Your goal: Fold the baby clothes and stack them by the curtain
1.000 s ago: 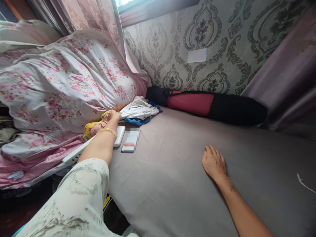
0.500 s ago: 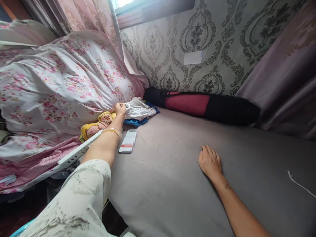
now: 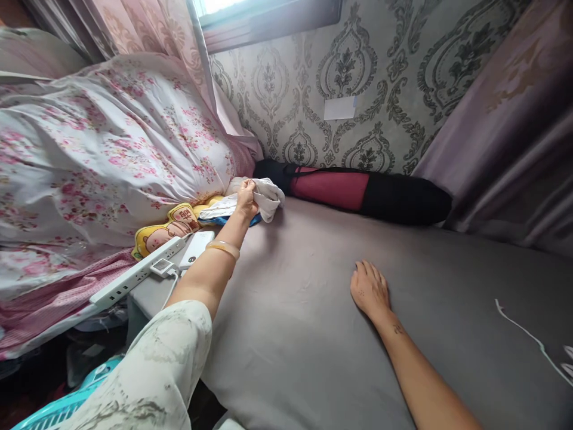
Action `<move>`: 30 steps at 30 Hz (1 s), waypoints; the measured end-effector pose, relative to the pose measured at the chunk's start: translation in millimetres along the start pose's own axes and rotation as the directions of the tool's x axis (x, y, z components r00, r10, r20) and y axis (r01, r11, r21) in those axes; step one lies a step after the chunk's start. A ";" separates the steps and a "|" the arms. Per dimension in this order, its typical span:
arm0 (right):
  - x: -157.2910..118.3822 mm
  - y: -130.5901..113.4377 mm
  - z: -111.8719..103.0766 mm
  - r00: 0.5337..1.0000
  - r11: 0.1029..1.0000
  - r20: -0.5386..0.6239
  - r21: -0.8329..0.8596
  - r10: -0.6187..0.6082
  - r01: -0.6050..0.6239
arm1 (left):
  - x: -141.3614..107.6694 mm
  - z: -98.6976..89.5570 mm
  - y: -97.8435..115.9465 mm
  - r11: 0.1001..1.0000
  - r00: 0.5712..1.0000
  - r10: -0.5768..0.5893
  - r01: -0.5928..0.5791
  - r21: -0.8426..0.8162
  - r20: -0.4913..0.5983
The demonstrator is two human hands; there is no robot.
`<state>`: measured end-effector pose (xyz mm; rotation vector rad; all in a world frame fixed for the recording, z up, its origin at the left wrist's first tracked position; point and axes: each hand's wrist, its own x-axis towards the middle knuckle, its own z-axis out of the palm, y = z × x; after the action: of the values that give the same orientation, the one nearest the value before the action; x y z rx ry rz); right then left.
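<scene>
My left hand (image 3: 248, 198) is closed on a white cloth (image 3: 268, 200), part of which is lifted and bunched to the right of my fingers. Blue fabric (image 3: 219, 220) shows beneath the cloth. My right hand (image 3: 369, 288) lies palm down on the grey sheet (image 3: 304, 310), its fingers loosely spread and nothing in it. Left of my left wrist are a yellow cartoon cushion (image 3: 156, 237) and a white power bank (image 3: 196, 249).
A white power strip (image 3: 134, 273) with a plugged-in charger (image 3: 163, 267) lies at the left edge. Along the wall rests a long black and red bag (image 3: 331, 188). A white cable (image 3: 521, 331) is at the right. A turquoise fan (image 3: 76, 400) stands low at the left.
My left hand has moved right, pulling and lifting part of the white cloth. My left forearm now covers the box seen before, and the power bank and charger have come into view. The right hand stays on the sheet.
</scene>
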<state>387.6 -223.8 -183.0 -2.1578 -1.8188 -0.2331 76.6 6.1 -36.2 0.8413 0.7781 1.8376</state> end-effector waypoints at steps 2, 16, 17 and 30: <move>0.3 0.1 -0.3 1.000 1.000 0.011 0.003 0.006 -0.006 | -16.8 11.2 -7.9 0.996 0.997 -0.063 0.065 -0.065 0.033; 1.0 3.5 -11.0 0.998 0.950 -0.055 0.311 -0.001 0.018 | -154.1 80.0 -40.1 0.906 0.839 -0.362 0.420 -0.061 0.406; 2.7 3.2 -15.4 0.995 0.923 -0.102 0.384 0.002 0.037 | -162.7 83.3 -41.5 0.903 0.826 -0.372 0.428 -0.042 0.423; 9.4 -0.8 -43.9 0.937 0.707 -0.346 0.676 0.055 0.208 | -224.3 97.5 -80.4 0.869 0.765 -0.493 0.452 0.199 0.415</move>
<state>391.8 -229.7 -138.7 -1.3926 -1.4588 0.0733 267.6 -156.6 -94.0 0.9780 0.6894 1.0999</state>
